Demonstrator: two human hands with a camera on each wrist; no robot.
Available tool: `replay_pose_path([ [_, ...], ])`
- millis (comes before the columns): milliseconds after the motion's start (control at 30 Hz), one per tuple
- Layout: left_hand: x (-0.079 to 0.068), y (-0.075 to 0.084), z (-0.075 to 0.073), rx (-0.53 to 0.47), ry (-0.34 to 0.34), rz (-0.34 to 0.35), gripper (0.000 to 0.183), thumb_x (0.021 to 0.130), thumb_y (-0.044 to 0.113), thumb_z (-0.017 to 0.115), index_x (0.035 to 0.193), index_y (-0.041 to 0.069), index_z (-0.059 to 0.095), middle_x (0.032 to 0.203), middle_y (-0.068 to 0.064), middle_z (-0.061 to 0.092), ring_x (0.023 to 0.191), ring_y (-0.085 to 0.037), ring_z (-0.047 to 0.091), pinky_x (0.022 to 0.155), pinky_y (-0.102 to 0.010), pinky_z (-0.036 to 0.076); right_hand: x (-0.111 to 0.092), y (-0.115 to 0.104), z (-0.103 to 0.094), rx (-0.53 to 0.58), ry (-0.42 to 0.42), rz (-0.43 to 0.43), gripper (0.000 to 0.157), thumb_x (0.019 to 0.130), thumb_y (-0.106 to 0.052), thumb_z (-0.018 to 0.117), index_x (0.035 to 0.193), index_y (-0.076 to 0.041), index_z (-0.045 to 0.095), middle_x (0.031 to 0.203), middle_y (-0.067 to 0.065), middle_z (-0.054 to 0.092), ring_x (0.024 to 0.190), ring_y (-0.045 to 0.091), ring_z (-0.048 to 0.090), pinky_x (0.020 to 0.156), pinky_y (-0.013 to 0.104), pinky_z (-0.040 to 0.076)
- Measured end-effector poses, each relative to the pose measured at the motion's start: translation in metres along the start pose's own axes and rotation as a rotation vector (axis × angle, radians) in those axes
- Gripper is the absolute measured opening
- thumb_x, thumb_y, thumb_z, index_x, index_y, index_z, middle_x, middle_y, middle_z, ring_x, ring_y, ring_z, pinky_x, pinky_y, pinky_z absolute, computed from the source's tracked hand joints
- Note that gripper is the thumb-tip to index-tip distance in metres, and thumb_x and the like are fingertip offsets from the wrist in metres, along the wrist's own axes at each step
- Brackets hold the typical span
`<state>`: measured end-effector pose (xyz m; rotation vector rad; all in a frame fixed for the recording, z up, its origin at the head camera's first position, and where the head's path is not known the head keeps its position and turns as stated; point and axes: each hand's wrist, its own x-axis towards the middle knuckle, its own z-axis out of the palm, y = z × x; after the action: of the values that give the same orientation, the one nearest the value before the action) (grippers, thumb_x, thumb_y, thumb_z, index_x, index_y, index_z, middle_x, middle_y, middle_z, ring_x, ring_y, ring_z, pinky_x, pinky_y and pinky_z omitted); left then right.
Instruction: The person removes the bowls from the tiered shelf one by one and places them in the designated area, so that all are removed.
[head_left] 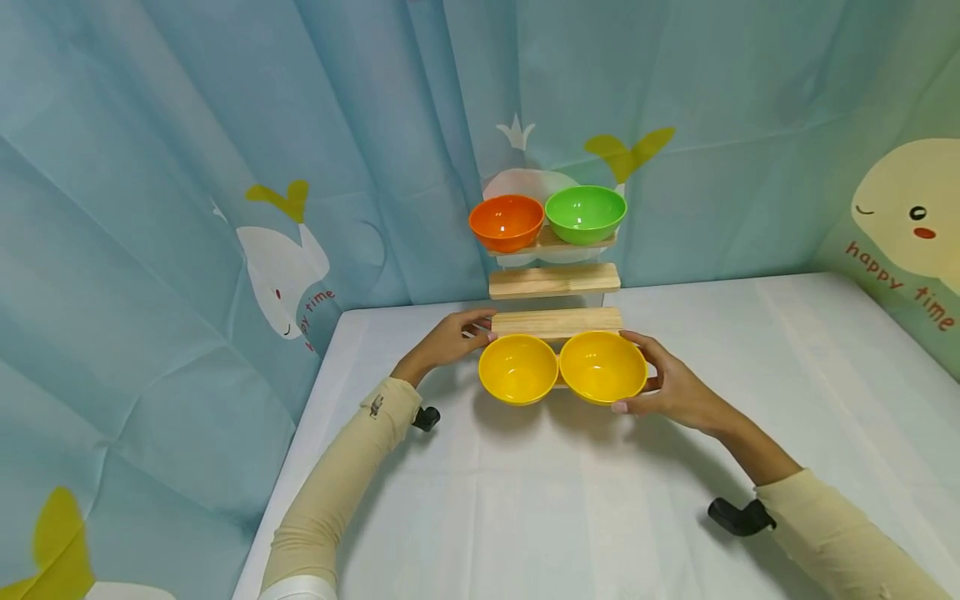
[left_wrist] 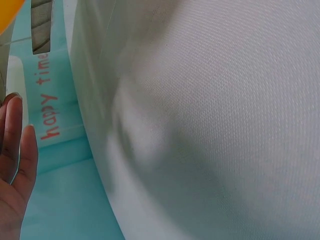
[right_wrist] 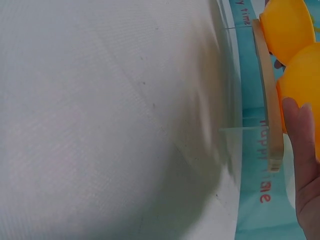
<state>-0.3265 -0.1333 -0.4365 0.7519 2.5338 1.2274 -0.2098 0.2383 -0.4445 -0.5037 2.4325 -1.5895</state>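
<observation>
Two yellow bowls stand side by side on the lowest tier of a stepped rack [head_left: 557, 323] with wooden slats. My right hand [head_left: 671, 392] grips the right yellow bowl [head_left: 603, 367] from its right side, thumb low at the front and fingers at the rear rim. At the rack's left end, my left hand [head_left: 453, 337] reaches to a slat just above the left yellow bowl [head_left: 517, 369], thumb close to that bowl's rim. The left wrist view shows this hand's fingers [left_wrist: 12, 130] fairly straight, with thumb apart. The right thumb [right_wrist: 300, 135] lies against the bowl in the right wrist view.
On the top tier sit an orange bowl [head_left: 506, 223] and a green bowl [head_left: 585, 214]. A white cloth [head_left: 525, 517] covers the table. Blue printed curtains [head_left: 390, 150] hang behind and to the left. Clear supports [right_wrist: 245, 128] carry the slats.
</observation>
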Motion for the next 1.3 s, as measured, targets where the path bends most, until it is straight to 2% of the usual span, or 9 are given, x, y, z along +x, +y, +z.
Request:
replay_pose_path([
  [167,0.0,-0.001,0.0,-0.01,-0.001,0.002,0.051,0.1,0.027,0.064,0.147,0.011,0.052,0.13,-0.013,0.063,0.115,-0.028,0.063,0.098,-0.039,0.053,0.0,0.0,0.0,0.01,-0.004,-0.001,0.102,0.082,-0.014,0.083,0.16,-0.013,0.018,0.154,0.025,0.029,0.1,0.036,0.061,0.076,0.029,0.06],
  [400,0.0,0.0,0.0,-0.002,0.001,0.006,0.051,0.1,0.026,0.064,0.147,0.01,0.052,0.13,-0.014,0.063,0.114,-0.027,0.063,0.097,-0.038,0.054,0.0,-0.001,0.0,-0.002,-0.001,-0.026,0.1,0.082,-0.015,0.083,0.16,-0.011,0.02,0.156,0.023,0.029,0.106,0.038,0.057,0.077,0.028,0.059],
  [700,0.0,-0.001,-0.001,0.001,-0.008,0.006,0.051,0.101,0.027,0.063,0.147,0.011,0.051,0.13,-0.014,0.063,0.115,-0.028,0.063,0.098,-0.039,0.053,-0.002,0.001,-0.001,0.018,-0.007,0.002,0.101,0.08,-0.014,0.085,0.159,-0.012,0.023,0.155,0.024,0.028,0.094,0.035,0.063,0.072,0.033,0.061],
  [967,-0.001,0.001,0.0,0.002,-0.007,0.004,0.051,0.101,0.027,0.062,0.148,0.011,0.051,0.131,-0.014,0.062,0.116,-0.028,0.062,0.098,-0.04,0.053,-0.006,0.0,-0.003,-0.005,0.005,0.009,0.099,0.081,-0.016,0.084,0.159,-0.016,0.024,0.156,0.022,0.029,0.09,0.035,0.063,0.067,0.036,0.06],
  [1167,-0.001,0.001,0.0,0.002,-0.009,0.005,0.052,0.101,0.027,0.062,0.149,0.011,0.05,0.13,-0.013,0.062,0.116,-0.027,0.062,0.098,-0.038,0.054,-0.013,-0.004,-0.005,-0.057,0.04,-0.018,0.096,0.083,-0.017,0.084,0.159,-0.014,0.025,0.159,0.019,0.029,0.101,0.034,0.057,0.07,0.034,0.06],
  [1300,-0.002,0.001,-0.002,0.013,-0.01,0.012,0.051,0.102,0.027,0.061,0.149,0.01,0.049,0.132,-0.014,0.062,0.116,-0.027,0.063,0.097,-0.038,0.054,-0.017,-0.008,-0.008,-0.084,0.061,-0.061,0.096,0.082,-0.014,0.084,0.159,-0.011,0.026,0.158,0.019,0.03,0.105,0.025,0.055,0.071,0.031,0.059],
])
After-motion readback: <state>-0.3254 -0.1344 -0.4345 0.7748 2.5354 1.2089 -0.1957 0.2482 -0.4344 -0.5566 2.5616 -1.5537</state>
